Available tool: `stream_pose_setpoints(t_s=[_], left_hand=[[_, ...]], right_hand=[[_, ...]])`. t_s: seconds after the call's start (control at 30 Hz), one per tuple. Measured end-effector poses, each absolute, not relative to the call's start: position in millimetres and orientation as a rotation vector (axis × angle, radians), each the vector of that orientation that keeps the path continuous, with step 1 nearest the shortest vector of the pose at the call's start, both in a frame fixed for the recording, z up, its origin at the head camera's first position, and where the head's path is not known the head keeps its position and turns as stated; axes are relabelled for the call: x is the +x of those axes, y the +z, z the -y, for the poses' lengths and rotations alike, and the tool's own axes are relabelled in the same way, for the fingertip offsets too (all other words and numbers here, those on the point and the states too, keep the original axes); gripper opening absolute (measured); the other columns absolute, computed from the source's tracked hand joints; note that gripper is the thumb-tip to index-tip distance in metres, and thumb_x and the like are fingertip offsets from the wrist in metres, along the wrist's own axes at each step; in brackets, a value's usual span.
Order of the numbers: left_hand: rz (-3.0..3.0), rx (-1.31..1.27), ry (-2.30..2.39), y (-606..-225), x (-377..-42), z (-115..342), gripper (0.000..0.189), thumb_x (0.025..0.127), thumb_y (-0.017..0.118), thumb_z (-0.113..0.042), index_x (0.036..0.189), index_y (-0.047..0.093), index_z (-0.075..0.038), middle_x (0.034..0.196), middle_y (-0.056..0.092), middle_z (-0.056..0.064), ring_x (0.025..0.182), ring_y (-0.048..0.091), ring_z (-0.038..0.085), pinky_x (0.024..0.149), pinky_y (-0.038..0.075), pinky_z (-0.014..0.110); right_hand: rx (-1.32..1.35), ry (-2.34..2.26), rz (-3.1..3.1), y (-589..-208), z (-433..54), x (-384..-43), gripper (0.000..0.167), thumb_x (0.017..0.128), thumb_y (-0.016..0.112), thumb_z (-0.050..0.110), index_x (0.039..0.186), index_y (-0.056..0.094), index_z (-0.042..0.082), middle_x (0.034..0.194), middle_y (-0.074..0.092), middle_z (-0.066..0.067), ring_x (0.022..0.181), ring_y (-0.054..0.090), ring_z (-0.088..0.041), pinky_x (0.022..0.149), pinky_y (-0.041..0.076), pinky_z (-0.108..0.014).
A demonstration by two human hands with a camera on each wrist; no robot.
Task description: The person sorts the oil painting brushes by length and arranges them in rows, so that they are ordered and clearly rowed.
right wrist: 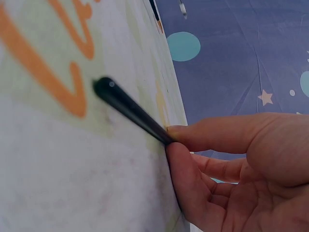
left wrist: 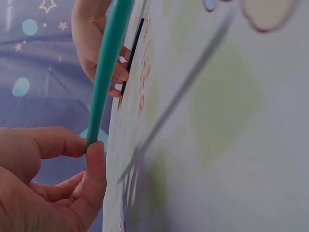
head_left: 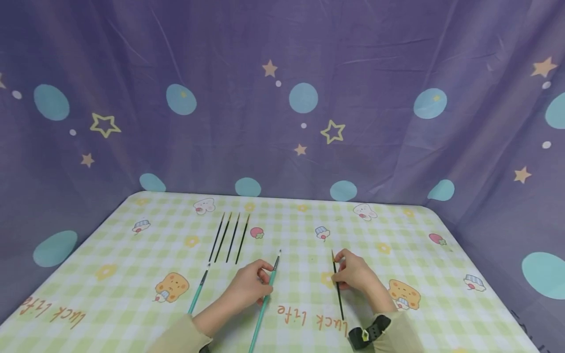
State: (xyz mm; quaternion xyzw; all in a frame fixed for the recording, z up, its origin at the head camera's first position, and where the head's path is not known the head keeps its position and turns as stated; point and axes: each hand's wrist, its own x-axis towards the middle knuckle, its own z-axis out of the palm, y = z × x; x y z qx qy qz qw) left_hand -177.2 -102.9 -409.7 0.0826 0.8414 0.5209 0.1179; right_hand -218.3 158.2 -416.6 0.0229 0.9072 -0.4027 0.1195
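My left hand (head_left: 250, 284) pinches a teal-handled paintbrush (head_left: 259, 321) between thumb and fingers, its bristle end pointing away from me. In the left wrist view the teal handle (left wrist: 104, 77) rises at a slant from the fingertips, and its shadow falls on the cloth. To the right, my right hand (head_left: 355, 272) pinches a thin black paintbrush (head_left: 339, 299) near its bristle end. The rounded black handle end (right wrist: 108, 89) points back over the cloth in the right wrist view. A second teal paintbrush (head_left: 198, 291) lies left of my left hand, partly hidden by the forearm.
Several thin black paintbrushes (head_left: 231, 238) lie side by side at the back left, bristles away from me. A green checked cloth (head_left: 441, 274) with cartoon prints covers the table. Behind it hangs a purple curtain (head_left: 379, 147) with stars and dots.
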Motion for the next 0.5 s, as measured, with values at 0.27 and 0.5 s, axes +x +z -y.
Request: stream_pose_setpoints(t_s=[0.27,0.5], left_hand=[[-2.517,0.158,1.519,-409.1,-166.3,127.3,0.038,0.073,0.06,0.001,0.11,0.054,0.003,0.077,0.051,0.006,0.049,0.05,0.015,0.045,0.049,0.031],[-2.633,-0.055,1.417,-410.5,-157.3,151.7,0.039,0.072,0.062,0.0,0.11,0.057,-0.001,0.077,0.053,0.004,0.046,0.051,0.016,0.045,0.047,0.03]], right_hand=[[0.072,-1.177,-2.658,-415.0,-157.9,-218.6,0.038,0.072,0.068,0.0,0.104,0.049,0.002,0.079,0.051,-0.009,0.058,0.055,-0.016,0.05,0.05,-0.027],[0.061,-1.17,-2.671,-415.9,-156.7,-216.5,0.038,0.071,0.068,-0.001,0.104,0.05,0.0,0.077,0.051,-0.008,0.057,0.054,-0.015,0.049,0.05,-0.026]])
